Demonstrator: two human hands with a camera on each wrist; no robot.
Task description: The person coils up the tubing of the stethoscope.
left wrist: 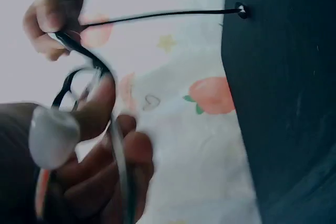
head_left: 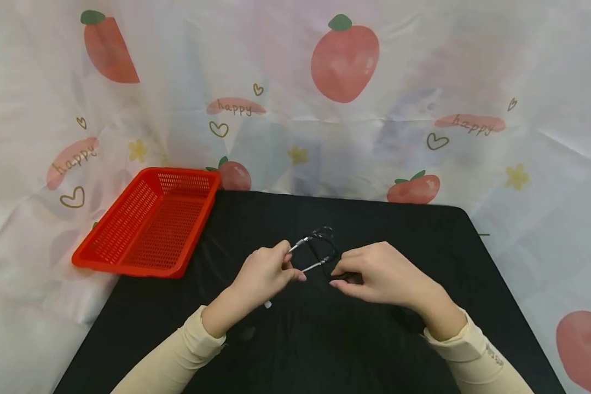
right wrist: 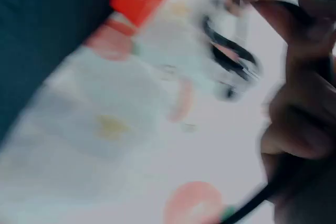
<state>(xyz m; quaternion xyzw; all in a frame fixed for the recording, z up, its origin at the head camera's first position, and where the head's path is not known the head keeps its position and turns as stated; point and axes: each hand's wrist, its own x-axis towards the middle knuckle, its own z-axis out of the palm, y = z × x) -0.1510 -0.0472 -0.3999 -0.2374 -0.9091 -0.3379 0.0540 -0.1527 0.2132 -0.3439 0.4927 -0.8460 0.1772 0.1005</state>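
A stethoscope with black tubing (head_left: 336,253), silver metal ear tubes (head_left: 313,267) and a white ear tip (left wrist: 52,137) is held between both hands. My left hand (head_left: 266,268) grips the metal ear tubes, with the ear tip sticking out below the palm. Slightly to the right, my right hand (head_left: 379,273) pinches the black tubing with thumb and fingers. In the left wrist view a thin black length runs from the right hand to a small round end piece (left wrist: 241,10) against the black table. The right wrist view is blurred.
A red plastic basket (head_left: 204,219) stands at the table's back left. The black-covered table (head_left: 285,350) ends at a curtain (head_left: 285,148) printed with fruit, hearts and flowers, which hangs behind and at both sides.
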